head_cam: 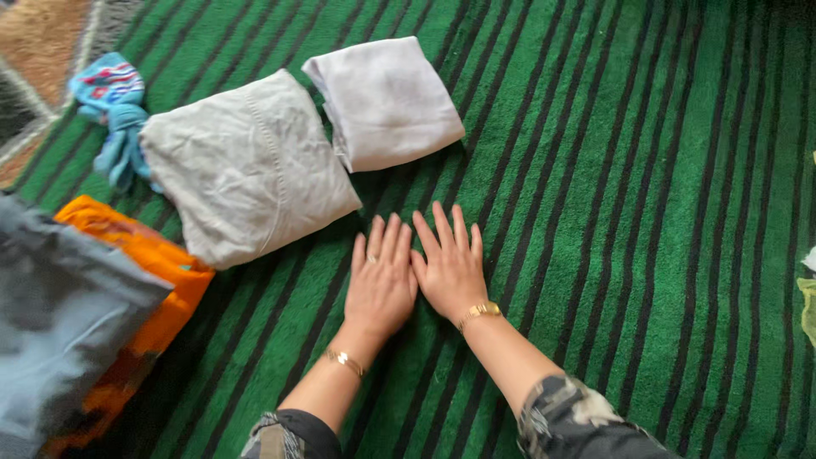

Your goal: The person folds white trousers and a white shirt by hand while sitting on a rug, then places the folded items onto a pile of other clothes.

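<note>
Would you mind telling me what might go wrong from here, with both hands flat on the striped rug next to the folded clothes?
1. The left hand lies close to the large folded grey garment; a sideways sweep could nudge it and loosen its fold.
2. That garment touches the smaller folded white cloth, so pushing one may shift the other.
3. The orange cloth lies near the left forearm and could get dragged.

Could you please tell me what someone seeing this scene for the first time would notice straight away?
First come the two bare hands, the left hand and the right hand, pressed flat side by side on the green carpet with dark stripes. Just above them lie two folded pale cloths, a larger grey one and a smaller white one. At the left edge sit an orange cloth and a small blue garment.
</note>
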